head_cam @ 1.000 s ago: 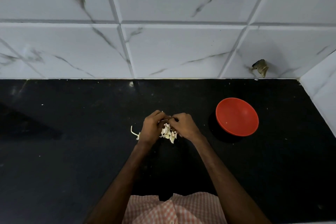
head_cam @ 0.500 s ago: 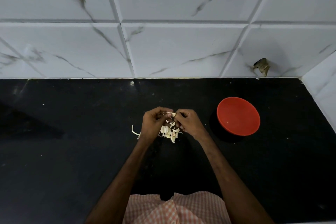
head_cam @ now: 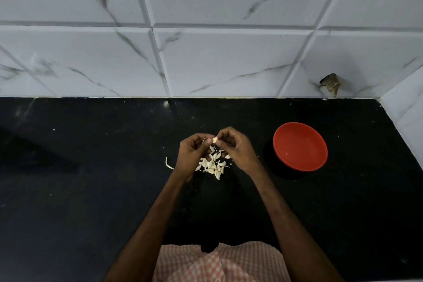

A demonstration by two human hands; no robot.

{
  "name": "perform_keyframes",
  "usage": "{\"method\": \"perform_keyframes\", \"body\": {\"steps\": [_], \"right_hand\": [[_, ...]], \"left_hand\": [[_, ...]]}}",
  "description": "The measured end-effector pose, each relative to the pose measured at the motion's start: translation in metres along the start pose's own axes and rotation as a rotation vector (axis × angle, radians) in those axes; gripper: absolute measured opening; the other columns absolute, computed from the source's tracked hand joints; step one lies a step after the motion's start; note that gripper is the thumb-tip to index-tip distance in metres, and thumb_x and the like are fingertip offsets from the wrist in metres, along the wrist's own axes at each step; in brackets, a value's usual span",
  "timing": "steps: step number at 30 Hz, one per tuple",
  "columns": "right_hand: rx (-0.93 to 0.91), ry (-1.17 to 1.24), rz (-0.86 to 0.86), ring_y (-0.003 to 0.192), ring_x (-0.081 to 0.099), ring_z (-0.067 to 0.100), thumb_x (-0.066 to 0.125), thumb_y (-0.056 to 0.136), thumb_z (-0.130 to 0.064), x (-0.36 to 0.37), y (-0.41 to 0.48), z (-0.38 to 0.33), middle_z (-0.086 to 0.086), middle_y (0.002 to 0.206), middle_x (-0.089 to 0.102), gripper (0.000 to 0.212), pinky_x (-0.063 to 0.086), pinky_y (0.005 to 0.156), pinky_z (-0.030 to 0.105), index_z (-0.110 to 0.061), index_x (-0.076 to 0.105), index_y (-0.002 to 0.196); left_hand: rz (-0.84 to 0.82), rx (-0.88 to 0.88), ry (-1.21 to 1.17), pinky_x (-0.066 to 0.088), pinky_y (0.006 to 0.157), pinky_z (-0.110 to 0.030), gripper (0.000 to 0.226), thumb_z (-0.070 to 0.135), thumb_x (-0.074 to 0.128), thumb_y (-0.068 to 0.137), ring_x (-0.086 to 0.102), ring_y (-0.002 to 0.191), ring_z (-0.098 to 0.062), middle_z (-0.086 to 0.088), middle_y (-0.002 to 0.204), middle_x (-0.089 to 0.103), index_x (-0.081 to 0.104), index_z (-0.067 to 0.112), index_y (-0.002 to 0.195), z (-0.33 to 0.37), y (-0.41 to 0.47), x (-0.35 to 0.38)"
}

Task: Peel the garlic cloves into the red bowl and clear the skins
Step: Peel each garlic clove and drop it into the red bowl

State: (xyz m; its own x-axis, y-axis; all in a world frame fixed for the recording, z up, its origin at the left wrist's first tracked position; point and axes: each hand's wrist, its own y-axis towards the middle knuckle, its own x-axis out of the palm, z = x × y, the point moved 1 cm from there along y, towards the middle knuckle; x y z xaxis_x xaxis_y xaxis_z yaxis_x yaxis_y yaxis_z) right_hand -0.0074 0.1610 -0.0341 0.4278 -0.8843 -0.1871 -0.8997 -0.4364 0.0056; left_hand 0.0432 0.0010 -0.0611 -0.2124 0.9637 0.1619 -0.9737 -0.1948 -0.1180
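Lifting one clove off the pile for peeling

Head view: both hands have come up from the heap, where they were a second ago, and now meet above it. The left hand (head_cam: 191, 155) and the right hand (head_cam: 238, 150) each have their fingers curled in, and thumb and fingertips of both pinch the same garlic clove (head_cam: 214, 140) between them. A thin curl of skin stands off the clove on the left hand's side, so stripping looks to be under way rather than finished.

Below the hands, the pile of garlic (head_cam: 212, 165) lies on the black bench (head_cam: 91, 190) about midway between its left and right ends, nearer the back edge than the front. Peeled and unpeeled pieces cannot be told apart in it. A loose strip of skin (head_cam: 168, 164) lies just left of the pile.

The red bowl (head_cam: 313, 158) stands well apart to the right, near the bench's right end. Its inside shows only one pale speck, too small to name. By that, the task is probably at an early stage: this clove must cross to the bowl, and the skins are not yet cleared.
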Motion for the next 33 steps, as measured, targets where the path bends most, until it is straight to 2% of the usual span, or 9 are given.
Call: {"method": "perform_keyframes", "body": {"steps": [4, 7, 12, 17, 19, 21, 23, 27, 33], "right_hand": [[-0.011, 0.000, -0.017, 0.089, 0.067, 0.026, 0.074, 0.090, -0.012, -0.001, 0.000, 0.000, 0.000, 0.092, 0.065, 0.012, 0.058, 0.074, 0.039, -0.014, 0.063, 0.096], [-0.010, 0.013, -0.059, 0.082, 0.064, 0.019, 0.071, 0.092, -0.011, -0.004, -0.001, -0.004, -0.001, 0.091, 0.063, 0.013, 0.050, 0.061, 0.026, -0.018, 0.060, 0.096], [0.033, -0.009, -0.192, 0.084, 0.059, 0.017, 0.067, 0.093, -0.007, -0.005, -0.001, -0.007, -0.002, 0.090, 0.059, 0.014, 0.044, 0.060, 0.012, -0.017, 0.058, 0.095], [0.026, -0.173, -0.248, 0.089, 0.064, 0.027, 0.069, 0.093, -0.010, -0.007, 0.002, -0.011, -0.002, 0.091, 0.064, 0.012, 0.056, 0.079, 0.040, -0.019, 0.061, 0.093], [0.024, -0.235, -0.247, 0.088, 0.067, 0.014, 0.069, 0.093, -0.009, -0.006, 0.003, -0.013, -0.004, 0.092, 0.066, 0.013, 0.057, 0.077, 0.034, -0.018, 0.060, 0.092], [0.034, -0.292, -0.235, 0.078, 0.064, 0.003, 0.070, 0.093, -0.009, -0.005, 0.004, -0.015, -0.003, 0.090, 0.066, 0.015, 0.052, 0.065, 0.020, -0.017, 0.057, 0.090], [0.043, -0.336, -0.209, 0.068, 0.061, 0.001, 0.068, 0.094, -0.009, -0.003, 0.006, -0.016, 0.001, 0.088, 0.064, 0.014, 0.047, 0.057, 0.016, -0.012, 0.055, 0.091], [0.057, -0.372, -0.155, 0.076, 0.065, 0.019, 0.064, 0.095, -0.004, 0.000, 0.006, -0.017, 0.007, 0.088, 0.063, 0.012, 0.056, 0.062, 0.038, -0.003, 0.053, 0.090], [0.037, -0.344, -0.044, 0.085, 0.067, 0.030, 0.069, 0.092, -0.007, -0.001, 0.007, -0.016, 0.011, 0.091, 0.063, 0.011, 0.059, 0.069, 0.052, -0.005, 0.058, 0.090]], "left_hand": [[-0.083, -0.144, -0.087, 0.043, 0.048, -0.020, 0.016, 0.007, 0.057, 0.100, 0.054, 0.061, -0.012, -0.007, 0.077, 0.065, 0.069, -0.001, 0.107, 0.006, -0.001, 0.004], [-0.139, -0.201, -0.114, 0.038, 0.045, -0.019, 0.018, 0.008, 0.051, 0.103, 0.049, 0.061, -0.010, -0.001, 0.077, 0.064, 0.067, 0.000, 0.106, 0.010, -0.003, 0.007], [-0.199, -0.255, -0.079, 0.031, 0.043, -0.017, 0.019, 0.014, 0.049, 0.105, 0.042, 0.055, -0.007, 0.004, 0.070, 0.054, 0.062, 0.007, 0.093, 0.013, -0.005, 0.008], [-0.131, -0.210, -0.061, 0.029, 0.039, -0.017, 0.021, 0.016, 0.052, 0.102, 0.037, 0.049, -0.006, -0.002, 0.067, 0.050, 0.057, 0.004, 0.086, 0.007, -0.007, 0.008], [-0.086, -0.192, -0.053, 0.029, 0.038, -0.017, 0.020, 0.014, 0.053, 0.102, 0.037, 0.047, -0.006, -0.003, 0.065, 0.050, 0.058, 0.004, 0.086, 0.004, -0.006, 0.009], [-0.049, -0.182, -0.040, 0.030, 0.037, -0.017, 0.019, 0.016, 0.055, 0.101, 0.039, 0.045, -0.007, -0.002, 0.063, 0.051, 0.060, 0.005, 0.087, 0.002, -0.006, 0.010], [-0.024, -0.157, -0.005, 0.034, 0.038, -0.018, 0.019, 0.019, 0.057, 0.101, 0.045, 0.045, -0.008, 0.001, 0.061, 0.056, 0.060, 0.007, 0.086, 0.001, -0.006, 0.012], [0.033, -0.108, 0.121, 0.045, 0.044, -0.021, 0.017, 0.019, 0.059, 0.101, 0.061, 0.054, -0.010, 0.000, 0.066, 0.068, 0.060, 0.011, 0.086, 0.000, -0.004, 0.016], [0.102, -0.030, 0.171, 0.052, 0.057, -0.027, 0.018, 0.020, 0.062, 0.099, 0.067, 0.064, -0.017, -0.004, 0.070, 0.072, 0.063, 0.008, 0.085, 0.003, -0.003, 0.018]]}}
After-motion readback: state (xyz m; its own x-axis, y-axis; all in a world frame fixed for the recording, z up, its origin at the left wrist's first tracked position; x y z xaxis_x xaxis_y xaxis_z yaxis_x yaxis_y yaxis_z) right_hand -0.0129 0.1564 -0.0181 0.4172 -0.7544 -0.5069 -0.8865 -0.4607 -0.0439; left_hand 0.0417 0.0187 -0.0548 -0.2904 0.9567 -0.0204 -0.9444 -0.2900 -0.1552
